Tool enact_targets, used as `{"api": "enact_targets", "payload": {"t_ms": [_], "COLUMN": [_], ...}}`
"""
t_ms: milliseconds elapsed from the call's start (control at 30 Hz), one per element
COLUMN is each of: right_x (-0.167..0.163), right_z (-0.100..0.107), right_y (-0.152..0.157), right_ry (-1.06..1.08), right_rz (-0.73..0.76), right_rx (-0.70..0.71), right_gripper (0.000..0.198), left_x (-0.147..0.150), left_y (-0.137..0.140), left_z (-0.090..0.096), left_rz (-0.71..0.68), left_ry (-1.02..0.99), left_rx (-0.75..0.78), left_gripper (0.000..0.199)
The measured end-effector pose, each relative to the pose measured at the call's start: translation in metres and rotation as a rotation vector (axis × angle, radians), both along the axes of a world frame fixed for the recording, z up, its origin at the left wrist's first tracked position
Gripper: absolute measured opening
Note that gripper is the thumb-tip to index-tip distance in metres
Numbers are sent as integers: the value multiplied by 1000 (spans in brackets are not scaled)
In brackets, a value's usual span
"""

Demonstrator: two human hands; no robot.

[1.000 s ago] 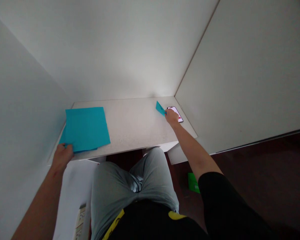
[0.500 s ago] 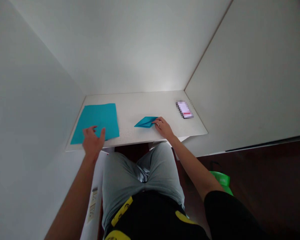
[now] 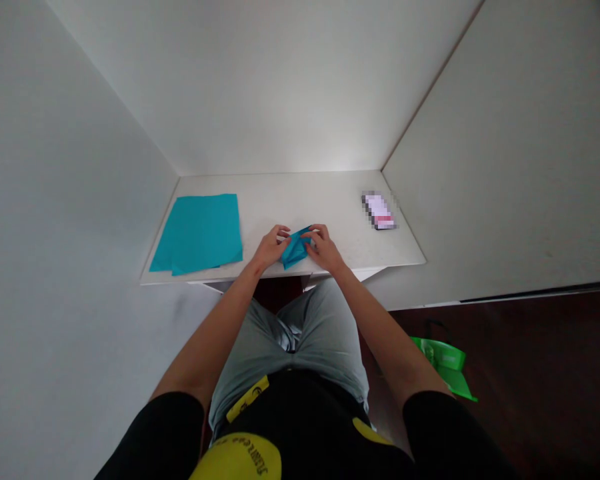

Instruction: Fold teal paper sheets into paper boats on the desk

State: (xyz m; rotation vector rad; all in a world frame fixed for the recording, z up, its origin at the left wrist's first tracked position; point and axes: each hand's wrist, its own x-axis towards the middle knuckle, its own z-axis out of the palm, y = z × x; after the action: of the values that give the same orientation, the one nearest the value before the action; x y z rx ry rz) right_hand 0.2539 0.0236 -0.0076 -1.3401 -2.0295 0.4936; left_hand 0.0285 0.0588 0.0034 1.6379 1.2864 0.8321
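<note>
A piece of folded blue paper [image 3: 295, 252] is between my two hands near the front edge of the white table, tilted with its left corner toward me. My left hand [image 3: 271, 247] grips its left side, thumb on the paper and fingers curled behind. On the other side, my right hand [image 3: 325, 249] pinches the upper right part with thumb and fingers. The fingertips partly cover the folds. To the left lie flat blue paper sheets [image 3: 207, 230], overlapping and slightly offset, apart from both hands.
The narrow white table [image 3: 325, 193] is closed in by walls at the back and sides. A phone [image 3: 379, 211] with a lit, blurred screen lies at the right. On the dark floor at lower right is a green object [image 3: 447, 363], perhaps a bag or visor.
My left hand has moved right from over the flat sheets to the folded paper and taken hold of it. The folded paper has turned and tilted. The top sheet now sits offset toward me.
</note>
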Motion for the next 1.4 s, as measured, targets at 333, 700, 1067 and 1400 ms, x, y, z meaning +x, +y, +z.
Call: {"api": "enact_targets", "payload": {"t_ms": [333,700,1067,1400], "right_x": [3,-2,-18,-39], "right_z": [-6,-8,17,43], "right_y": [11,19,47,36], "right_ry": [239,265,111,642], "right_rz": [-19,-129,-213,-117], "right_rx": [-110,-123,-203,-542], "right_gripper": [37,37,23,26], "left_x": [-4,3,4,6], "left_y": [-4,-20,-22,-23], "left_z": [-7,-13,-17,-23], "left_rz": [-25,-107,-47,125], "left_ry": [-95,8,46,-50], "left_rx": [-38,201,263,343], "left_gripper": [18,54,51,73]}}
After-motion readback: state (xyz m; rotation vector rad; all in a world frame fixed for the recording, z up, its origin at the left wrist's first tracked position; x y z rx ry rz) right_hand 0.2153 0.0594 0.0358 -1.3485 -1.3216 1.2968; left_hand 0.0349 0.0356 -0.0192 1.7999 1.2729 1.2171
